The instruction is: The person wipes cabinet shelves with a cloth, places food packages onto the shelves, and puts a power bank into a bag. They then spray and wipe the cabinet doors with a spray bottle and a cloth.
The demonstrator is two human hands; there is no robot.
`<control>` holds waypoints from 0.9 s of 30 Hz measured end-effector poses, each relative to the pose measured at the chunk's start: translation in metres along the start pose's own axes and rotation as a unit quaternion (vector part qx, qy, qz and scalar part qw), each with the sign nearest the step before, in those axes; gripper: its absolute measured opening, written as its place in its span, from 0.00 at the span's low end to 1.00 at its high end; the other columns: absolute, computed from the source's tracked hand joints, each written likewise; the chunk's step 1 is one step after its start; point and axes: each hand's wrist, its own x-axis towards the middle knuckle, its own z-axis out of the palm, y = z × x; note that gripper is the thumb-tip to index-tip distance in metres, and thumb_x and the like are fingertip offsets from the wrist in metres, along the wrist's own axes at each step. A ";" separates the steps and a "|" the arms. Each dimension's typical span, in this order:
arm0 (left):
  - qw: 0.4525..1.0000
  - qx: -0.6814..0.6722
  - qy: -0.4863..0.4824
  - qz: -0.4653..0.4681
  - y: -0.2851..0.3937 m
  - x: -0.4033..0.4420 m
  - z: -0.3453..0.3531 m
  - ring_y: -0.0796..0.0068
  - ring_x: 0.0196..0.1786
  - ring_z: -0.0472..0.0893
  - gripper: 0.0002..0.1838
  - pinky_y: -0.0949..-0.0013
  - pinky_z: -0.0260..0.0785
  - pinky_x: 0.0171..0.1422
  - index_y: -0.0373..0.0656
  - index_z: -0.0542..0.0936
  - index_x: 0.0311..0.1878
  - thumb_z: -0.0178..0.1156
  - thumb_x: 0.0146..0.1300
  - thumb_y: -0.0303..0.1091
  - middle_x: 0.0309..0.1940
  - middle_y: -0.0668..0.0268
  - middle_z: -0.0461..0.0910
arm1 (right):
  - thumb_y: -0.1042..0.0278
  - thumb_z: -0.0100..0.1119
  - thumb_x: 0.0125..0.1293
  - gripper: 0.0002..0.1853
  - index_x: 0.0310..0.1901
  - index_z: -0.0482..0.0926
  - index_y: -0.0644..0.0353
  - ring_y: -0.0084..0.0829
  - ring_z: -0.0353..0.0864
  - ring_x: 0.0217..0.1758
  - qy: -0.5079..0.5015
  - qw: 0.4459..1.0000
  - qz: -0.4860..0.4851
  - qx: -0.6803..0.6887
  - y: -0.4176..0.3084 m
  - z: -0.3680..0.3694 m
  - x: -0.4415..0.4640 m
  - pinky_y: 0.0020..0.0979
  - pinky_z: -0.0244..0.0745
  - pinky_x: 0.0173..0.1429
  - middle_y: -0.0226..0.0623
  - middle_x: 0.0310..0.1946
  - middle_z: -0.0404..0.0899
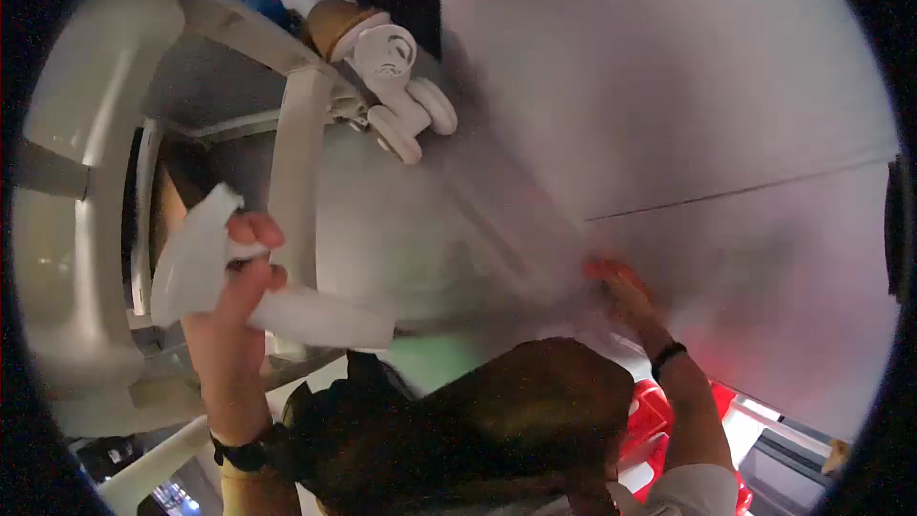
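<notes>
My left hand [250, 277] is closed around a white, crumpled piece that looks like paper or cloth [196, 258]. A rounded, roll-like white part [320, 317] sticks out to the right below the fingers. My right hand [626, 291] is low against a pale, smooth panel [726, 134], smeared by motion. Its fingers point left, and whether they hold anything is unclear. A blurred pale band runs from near these fingers up to the left. Dark bands circle both wrists.
A white twin-wheel caster [401, 105] with a brown band above it is at the top centre. Cream frame bars [296, 162] stand at left. Dark clothing [478, 420] fills the bottom middle. Something red and white [648, 430] lies at lower right. A seam [735, 196] crosses the panel.
</notes>
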 end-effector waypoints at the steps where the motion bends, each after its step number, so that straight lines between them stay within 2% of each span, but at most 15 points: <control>1: 1.000 -0.001 0.003 -0.003 0.000 -0.002 -0.008 0.72 0.43 0.75 0.19 0.74 0.70 0.39 0.41 0.73 0.47 0.59 0.50 0.18 0.40 0.60 0.76 | 0.67 0.49 0.65 0.27 0.66 0.59 0.58 0.39 0.63 0.66 -0.006 0.980 -0.076 -0.182 0.006 -0.003 -0.012 0.40 0.59 0.68 0.38 0.64 0.64; 2: 0.999 0.023 -0.018 -0.012 0.000 -0.006 -0.011 0.71 0.43 0.75 0.19 0.72 0.70 0.39 0.41 0.73 0.46 0.59 0.49 0.18 0.39 0.60 0.75 | 0.67 0.49 0.65 0.27 0.66 0.59 0.58 0.39 0.63 0.66 -0.008 0.980 -0.075 -0.183 0.029 0.001 0.001 0.40 0.59 0.68 0.38 0.64 0.64; 4: 0.998 0.049 -0.038 -0.014 -0.005 -0.010 -0.023 0.71 0.43 0.75 0.19 0.71 0.70 0.40 0.41 0.73 0.46 0.58 0.49 0.18 0.38 0.59 0.75 | 0.65 0.46 0.68 0.24 0.65 0.60 0.59 0.40 0.61 0.67 -0.062 0.987 -0.102 0.110 0.061 0.020 0.056 0.41 0.58 0.69 0.44 0.63 0.63; 6: 0.969 0.233 -0.087 0.015 -0.012 -0.019 -0.029 0.70 0.41 0.74 0.17 0.68 0.69 0.39 0.40 0.72 0.43 0.59 0.48 0.20 0.37 0.58 0.73 | 0.60 0.43 0.70 0.23 0.64 0.62 0.59 0.38 0.58 0.68 -0.081 0.961 -0.190 -0.182 -0.039 0.005 0.155 0.40 0.55 0.70 0.41 0.63 0.62; 7: 0.968 0.234 -0.091 0.010 -0.009 -0.018 -0.024 0.70 0.41 0.74 0.17 0.68 0.69 0.39 0.40 0.72 0.43 0.59 0.48 0.20 0.37 0.58 0.73 | 0.55 0.42 0.70 0.23 0.61 0.65 0.59 0.38 0.61 0.65 0.120 0.905 -0.308 -0.269 -0.058 0.021 0.197 0.37 0.56 0.69 0.39 0.61 0.66; 8: 0.991 0.106 -0.078 -0.017 0.001 -0.017 -0.014 0.70 0.40 0.73 0.15 0.68 0.68 0.37 0.40 0.71 0.41 0.60 0.48 0.21 0.36 0.58 0.73 | 0.50 0.40 0.70 0.24 0.60 0.66 0.58 0.36 0.60 0.66 0.016 0.991 -0.084 0.106 -0.150 0.010 0.206 0.35 0.54 0.69 0.37 0.60 0.66; 12: 0.973 -0.204 0.066 -0.087 0.000 -0.012 -0.015 0.71 0.33 0.69 0.15 0.70 0.62 0.31 0.41 0.69 0.36 0.63 0.46 0.27 0.35 0.57 0.73 | 0.47 0.40 0.70 0.25 0.58 0.68 0.57 0.31 0.65 0.63 0.036 0.989 -0.106 0.097 -0.186 0.016 0.295 0.39 0.57 0.68 0.34 0.58 0.68; 17: 0.997 0.023 -0.068 -0.012 0.011 -0.005 -0.027 0.68 0.33 0.72 0.12 0.71 0.65 0.33 0.40 0.70 0.36 0.59 0.53 0.35 0.33 0.56 0.75 | 0.55 0.39 0.73 0.21 0.55 0.70 0.63 0.32 0.69 0.60 0.010 0.951 -0.114 0.286 -0.078 0.038 0.211 0.41 0.60 0.67 0.41 0.57 0.70; 20: 0.994 0.040 -0.104 0.004 0.021 0.002 -0.020 0.67 0.34 0.73 0.11 0.71 0.67 0.36 0.40 0.70 0.36 0.59 0.55 0.36 0.32 0.56 0.76 | 0.58 0.44 0.71 0.20 0.56 0.70 0.65 0.35 0.66 0.62 0.007 0.905 -0.322 0.276 -0.036 0.030 0.206 0.42 0.56 0.69 0.44 0.57 0.69; 21: 0.994 0.005 -0.107 -0.019 0.024 0.001 -0.018 0.67 0.35 0.74 0.11 0.71 0.67 0.38 0.40 0.71 0.36 0.59 0.55 0.34 0.31 0.56 0.77 | 0.59 0.46 0.69 0.21 0.57 0.69 0.65 0.37 0.62 0.65 0.013 0.930 -0.367 -0.017 -0.049 0.021 0.211 0.41 0.52 0.71 0.44 0.58 0.68; 22: 0.994 0.005 -0.107 -0.011 0.021 0.000 -0.018 0.67 0.35 0.74 0.11 0.71 0.67 0.38 0.40 0.71 0.36 0.59 0.55 0.34 0.31 0.56 0.77 | 0.60 0.48 0.68 0.22 0.58 0.69 0.65 0.40 0.59 0.68 0.018 0.872 -0.379 -0.309 -0.070 0.014 0.226 0.40 0.48 0.73 0.44 0.59 0.67; 24: 0.996 -0.078 -0.008 -0.049 0.006 -0.005 -0.020 0.70 0.36 0.70 0.15 0.72 0.65 0.25 0.43 0.72 0.37 0.68 0.49 0.33 0.33 0.61 0.72 | 0.62 0.52 0.62 0.26 0.60 0.68 0.66 0.43 0.53 0.71 0.014 0.953 -0.302 0.000 -0.129 0.025 0.308 0.39 0.43 0.75 0.45 0.61 0.65; 25: 0.997 -0.074 -0.006 -0.034 0.004 -0.002 -0.023 0.70 0.36 0.70 0.15 0.72 0.65 0.25 0.43 0.72 0.37 0.68 0.49 0.33 0.33 0.61 0.72 | 0.64 0.52 0.60 0.26 0.59 0.68 0.67 0.43 0.54 0.70 0.091 0.855 -0.325 -0.394 -0.184 0.019 0.326 0.40 0.44 0.74 0.46 0.61 0.64; 26: 0.995 -0.087 -0.035 -0.034 0.004 0.001 -0.025 0.69 0.36 0.71 0.15 0.73 0.64 0.25 0.42 0.73 0.38 0.66 0.51 0.36 0.34 0.61 0.73 | 0.66 0.52 0.58 0.27 0.59 0.69 0.67 0.44 0.55 0.69 0.162 0.611 -0.283 -0.721 -0.241 0.004 0.335 0.40 0.46 0.74 0.46 0.62 0.64; 27: 0.992 -0.102 -0.068 -0.042 0.002 -0.001 -0.025 0.69 0.37 0.71 0.15 0.73 0.63 0.25 0.42 0.73 0.39 0.64 0.53 0.39 0.36 0.60 0.74 | 0.67 0.52 0.57 0.26 0.58 0.69 0.67 0.44 0.58 0.68 0.252 0.633 -0.329 -0.654 -0.270 -0.008 0.355 0.42 0.48 0.73 0.46 0.61 0.64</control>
